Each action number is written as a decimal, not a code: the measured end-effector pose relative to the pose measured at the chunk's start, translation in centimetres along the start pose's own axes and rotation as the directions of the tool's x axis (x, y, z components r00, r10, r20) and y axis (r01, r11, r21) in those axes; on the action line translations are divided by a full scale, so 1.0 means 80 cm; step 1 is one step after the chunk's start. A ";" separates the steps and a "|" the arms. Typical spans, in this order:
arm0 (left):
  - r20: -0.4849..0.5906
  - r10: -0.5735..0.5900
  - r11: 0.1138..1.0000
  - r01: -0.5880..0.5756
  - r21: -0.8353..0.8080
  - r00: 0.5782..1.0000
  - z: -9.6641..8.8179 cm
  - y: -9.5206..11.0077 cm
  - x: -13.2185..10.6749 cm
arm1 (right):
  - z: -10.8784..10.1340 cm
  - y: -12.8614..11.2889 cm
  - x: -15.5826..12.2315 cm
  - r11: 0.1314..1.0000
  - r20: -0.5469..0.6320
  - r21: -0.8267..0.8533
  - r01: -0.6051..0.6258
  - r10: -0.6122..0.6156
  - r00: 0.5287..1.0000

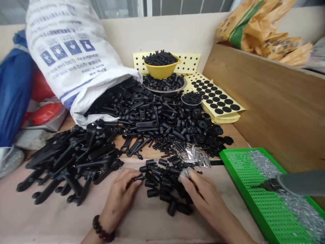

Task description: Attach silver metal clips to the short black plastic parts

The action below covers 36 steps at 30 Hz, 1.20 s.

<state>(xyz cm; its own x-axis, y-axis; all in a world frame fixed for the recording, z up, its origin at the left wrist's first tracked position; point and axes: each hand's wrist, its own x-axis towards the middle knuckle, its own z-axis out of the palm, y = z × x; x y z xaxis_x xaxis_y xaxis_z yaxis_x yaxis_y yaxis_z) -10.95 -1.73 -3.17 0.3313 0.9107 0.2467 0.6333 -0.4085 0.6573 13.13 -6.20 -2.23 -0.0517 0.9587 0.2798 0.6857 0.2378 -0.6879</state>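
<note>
Black plastic pieces [162,188] lie between the left hand [119,195], pinching one, and the bunched right hand [200,193].

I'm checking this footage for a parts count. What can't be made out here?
All from the head view:
- What the right hand pinches: hidden by its fingers and wrapped fingertip.
- One end of the small black piece in the left hand: hidden by the fingers.
- The grey-handled tool: cut off by the right edge.
- Single silver metal pieces in the green perforated tray: too small to tell apart.
- Lower black parts: buried by those on top.
</note>
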 end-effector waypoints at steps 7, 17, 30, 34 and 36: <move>0.032 0.053 0.992 -0.056 0.115 0.998 -0.015 0.002 0.001 | -0.006 0.014 0.009 0.997 -0.054 -0.044 -0.061 0.059 0.997; 0.351 0.215 0.885 -0.334 0.325 0.911 0.009 0.052 0.099 | -0.014 0.019 0.020 0.998 -0.144 -0.044 -0.046 0.039 0.989; 0.605 0.087 0.739 -0.458 0.494 0.792 0.036 0.072 0.161 | -0.011 0.026 0.028 0.994 -0.156 -0.106 -0.030 0.013 0.988; 0.596 0.195 0.794 -0.482 0.371 0.779 0.026 0.085 0.153 | -0.005 0.025 0.035 0.975 -0.135 -0.216 0.052 -0.083 0.987; 0.569 0.276 0.836 -0.486 0.256 0.775 0.025 0.091 0.148 | -0.004 0.024 0.038 0.969 -0.106 -0.234 0.083 -0.110 0.988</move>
<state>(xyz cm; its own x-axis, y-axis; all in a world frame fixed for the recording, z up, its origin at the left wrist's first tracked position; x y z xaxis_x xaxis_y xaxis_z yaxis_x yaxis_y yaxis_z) -1.00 5.93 3.14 0.8293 0.5578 -0.0328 0.5475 -0.7995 0.2472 14.55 -2.85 -2.50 -0.0496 0.9047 0.4231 0.8298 0.2731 -0.4867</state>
